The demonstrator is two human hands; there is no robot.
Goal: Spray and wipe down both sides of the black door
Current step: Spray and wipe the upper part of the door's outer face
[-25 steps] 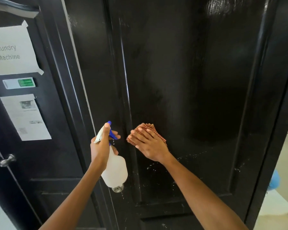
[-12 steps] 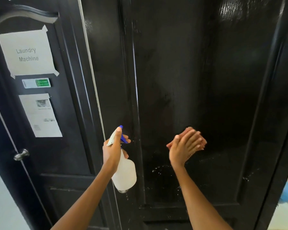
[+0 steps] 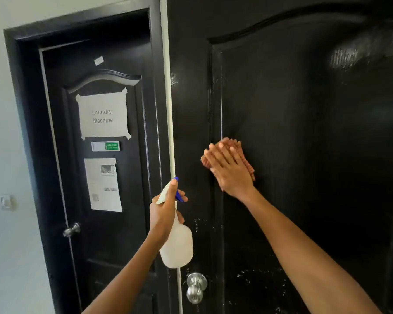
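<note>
The tall black door [image 3: 304,132] stands straight ahead. The right hand [image 3: 230,171] presses a cloth [image 3: 247,164] flat near its left edge. The left hand [image 3: 166,214] grips the spray bottle [image 3: 177,245], lower down.

You face a glossy black panelled door [image 3: 304,132] speckled with pale droplets low down. Your right hand [image 3: 230,171] covers a reddish-orange checked cloth [image 3: 247,164]. Your left hand [image 3: 165,211] grips a translucent white plastic spray bottle [image 3: 178,245] with a blue trigger [image 3: 179,196]. A round silver metal doorknob [image 3: 195,286] sits below. The second black door [image 3: 114,234] carries a white paper sign [image 3: 103,115] with grey lettering and a small green and white plate [image 3: 106,146].
</note>
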